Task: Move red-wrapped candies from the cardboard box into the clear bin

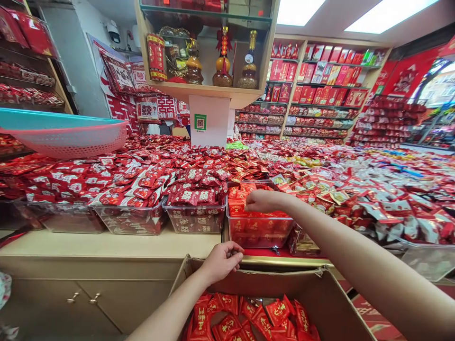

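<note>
My right hand reaches over a clear plastic bin full of red wrapped packets with gold print. Its fingers are curled down against the packets; whether one is in their grip is hidden. Above the near side of an open cardboard box, my left hand hovers with loosely bent fingers and a small gap at the thumb, nothing visible in it. Inside the box lie several similar red packets with gold lettering, below both hands.
Clear bins of dark red packets and red-and-white packets line the counter edge at left. A pink plastic basket sits above the piles. Heaps of wrapped sweets spread rightward. A display cabinet overhangs the middle.
</note>
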